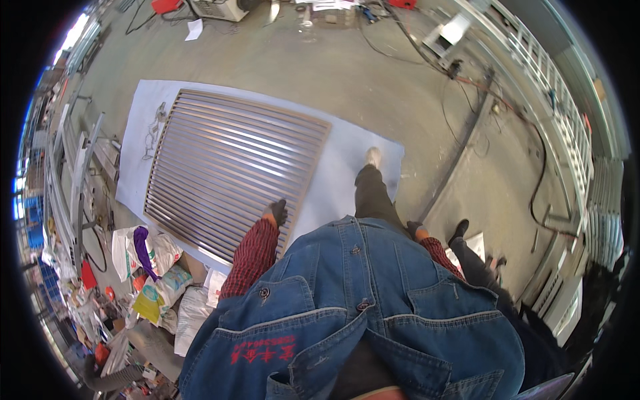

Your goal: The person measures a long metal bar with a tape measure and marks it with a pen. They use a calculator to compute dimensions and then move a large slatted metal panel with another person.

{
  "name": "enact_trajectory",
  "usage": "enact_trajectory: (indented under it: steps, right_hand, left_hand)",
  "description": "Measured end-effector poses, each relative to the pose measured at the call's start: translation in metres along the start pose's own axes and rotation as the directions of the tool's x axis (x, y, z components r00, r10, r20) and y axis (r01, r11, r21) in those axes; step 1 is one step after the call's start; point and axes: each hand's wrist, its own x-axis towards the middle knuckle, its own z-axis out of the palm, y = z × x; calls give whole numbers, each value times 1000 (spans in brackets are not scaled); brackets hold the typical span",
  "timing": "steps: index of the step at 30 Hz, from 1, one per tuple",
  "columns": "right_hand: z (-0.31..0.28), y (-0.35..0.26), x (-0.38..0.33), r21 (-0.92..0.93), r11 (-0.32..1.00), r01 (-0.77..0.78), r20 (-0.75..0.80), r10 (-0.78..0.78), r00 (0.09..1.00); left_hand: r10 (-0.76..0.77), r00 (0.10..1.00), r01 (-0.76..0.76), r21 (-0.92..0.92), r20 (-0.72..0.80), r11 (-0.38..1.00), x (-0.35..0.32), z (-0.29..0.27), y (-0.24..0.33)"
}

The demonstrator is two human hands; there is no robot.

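A metal grille of many parallel slats in a frame lies flat on a pale blue sheet on the floor. My left hand, in a dark glove, hangs over the grille's near right side. Its fingers look loosely curled, with nothing visible in them; whether it touches the frame is unclear. My right hand, also gloved, is low beside my thigh, its fingers mostly hidden. One light shoe of mine rests on the sheet's right part.
Sacks and clutter lie at lower left, beside metal profiles. A thin cord-like tangle lies left of the grille. A long bar and cables cross the right floor. A dark shoe shows at right, its wearer unclear.
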Motion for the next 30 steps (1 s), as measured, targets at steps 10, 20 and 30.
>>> enact_trajectory:
  steps: [10, 20, 30]
  right_hand:
    - [-98, -327, 308, -553, -559, 618, 745, -1, 667]
    - [10, -768, 412, 226, -951, 212, 625, 309, 717]
    - [143, -942, 529, -202, -681, 704, 938, 72, 339]
  left_hand:
    - [-250, 953, 209, -225, -173, 952, 15, 85, 29]
    - [-128, 970, 81, -220, -207, 972, 72, 132, 222]
    - [-158, 900, 95, -169, -406, 981, 218, -21, 513]
